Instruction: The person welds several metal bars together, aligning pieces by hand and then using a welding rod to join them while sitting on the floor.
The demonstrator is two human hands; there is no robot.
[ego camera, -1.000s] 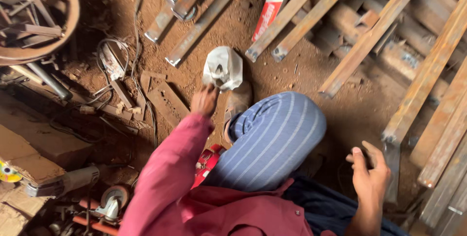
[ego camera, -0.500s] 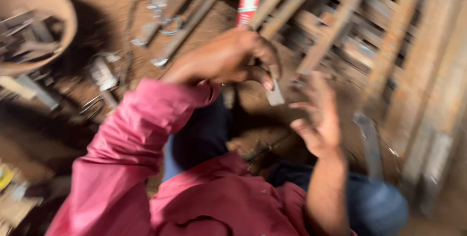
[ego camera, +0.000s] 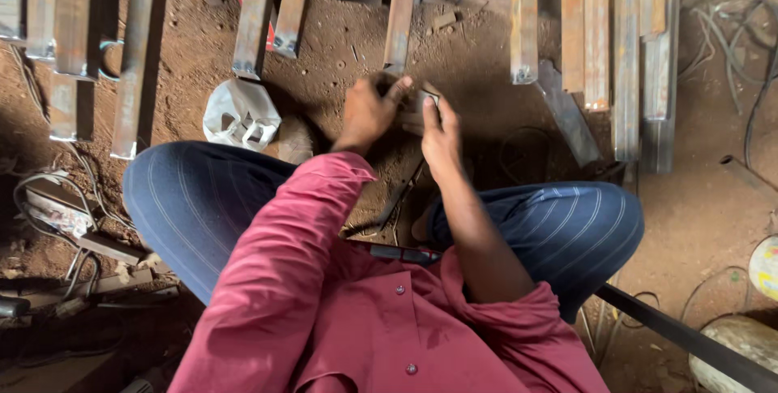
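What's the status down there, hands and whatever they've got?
Left hand and right hand together on a small flat grey metal piece, held over the dirt floor. Rusty steel bars just beyond, white plastic bag to the left.

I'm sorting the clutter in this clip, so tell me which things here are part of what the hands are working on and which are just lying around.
In hand:
- left hand and right hand, both gripping
- small metal piece held between them

Lying about:
- white plastic bag on the dirt
- rusty steel bars laid in a row
- loose cables
- dark flat bar
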